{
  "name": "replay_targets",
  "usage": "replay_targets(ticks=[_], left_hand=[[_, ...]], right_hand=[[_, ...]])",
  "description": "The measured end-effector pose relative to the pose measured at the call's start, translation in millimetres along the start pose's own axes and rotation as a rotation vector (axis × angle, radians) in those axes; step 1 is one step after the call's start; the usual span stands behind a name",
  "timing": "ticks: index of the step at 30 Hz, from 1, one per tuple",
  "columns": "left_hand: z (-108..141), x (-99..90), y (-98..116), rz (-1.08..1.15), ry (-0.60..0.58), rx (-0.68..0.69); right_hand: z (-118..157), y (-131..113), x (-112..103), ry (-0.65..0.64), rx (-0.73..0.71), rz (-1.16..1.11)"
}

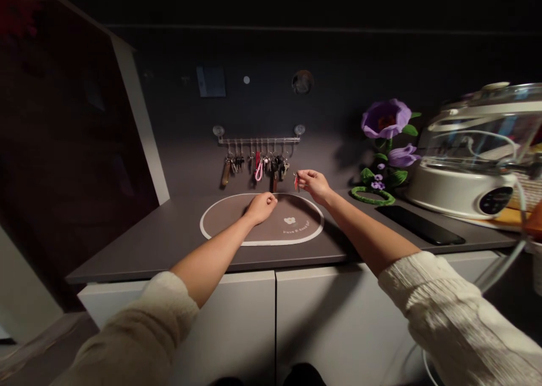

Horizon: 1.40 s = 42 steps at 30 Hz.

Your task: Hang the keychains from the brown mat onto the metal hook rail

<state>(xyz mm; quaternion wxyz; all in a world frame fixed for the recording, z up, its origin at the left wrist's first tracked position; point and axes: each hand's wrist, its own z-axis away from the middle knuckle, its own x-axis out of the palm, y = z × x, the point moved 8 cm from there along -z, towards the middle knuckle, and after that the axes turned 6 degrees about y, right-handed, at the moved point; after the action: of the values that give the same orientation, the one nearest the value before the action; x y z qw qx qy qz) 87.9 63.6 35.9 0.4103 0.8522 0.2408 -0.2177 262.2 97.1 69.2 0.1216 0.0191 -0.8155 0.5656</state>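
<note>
My right hand (pixel 313 184) is raised just right of the hook rail, thumb and fingers pinched on a small bunch of keys with a red tag (pixel 296 181). Loosely curled, my left hand (pixel 261 207) rests over the oval brown mat (pixel 228 226); whatever its fingers may hold is hidden. Behind both hands, a clear hook rail (pixel 259 141) is fixed to the dark wall. Several key bunches hang from it, among them one with a brown fob (pixel 226 172) and one with a pink loop (pixel 259 170).
Right of the mat stands a purple knitted flower (pixel 387 119) on a green ring base (pixel 372 196). A black phone (pixel 419 224) lies on the grey counter (pixel 139 248). A white appliance with a clear lid (pixel 455 180) fills the far right, with a pale cable beside it.
</note>
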Motion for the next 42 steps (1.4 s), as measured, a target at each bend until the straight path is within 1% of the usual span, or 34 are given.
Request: replay_targets(ticks=[7, 13, 17, 22, 26, 35, 42], left_hand=[[-1.7, 4.1, -3.4, 0.019, 0.001, 0.013], [-2.9, 7.7, -3.8, 0.037, -0.01, 0.035], [-2.8, 8.1, -2.6, 0.044, -0.012, 0.04], [-2.5, 8.6, -3.5, 0.054, -0.019, 0.016], [-2.9, 8.9, -4.0, 0.052, -0.019, 0.025], [-3.3, 8.8, -5.0, 0.063, -0.023, 0.013], [-3.6, 9.0, -5.5, 0.065, -0.025, 0.004]], right_hand=[[-25.9, -22.4, 5.5, 0.113, -0.037, -0.002], [-48.4, -42.6, 7.9, 0.261, -0.06, -0.036], [-57.7, -50.1, 12.1, 0.31, -0.078, -0.017], [-63.5, -49.7, 12.1, 0.359, -0.081, 0.013], [-66.5, -45.0, 8.8, 0.377, -0.055, 0.022], [-72.8, -40.4, 9.4, 0.365, -0.03, 0.021], [-70.9, -33.6, 9.2, 0.345, -0.02, 0.046]])
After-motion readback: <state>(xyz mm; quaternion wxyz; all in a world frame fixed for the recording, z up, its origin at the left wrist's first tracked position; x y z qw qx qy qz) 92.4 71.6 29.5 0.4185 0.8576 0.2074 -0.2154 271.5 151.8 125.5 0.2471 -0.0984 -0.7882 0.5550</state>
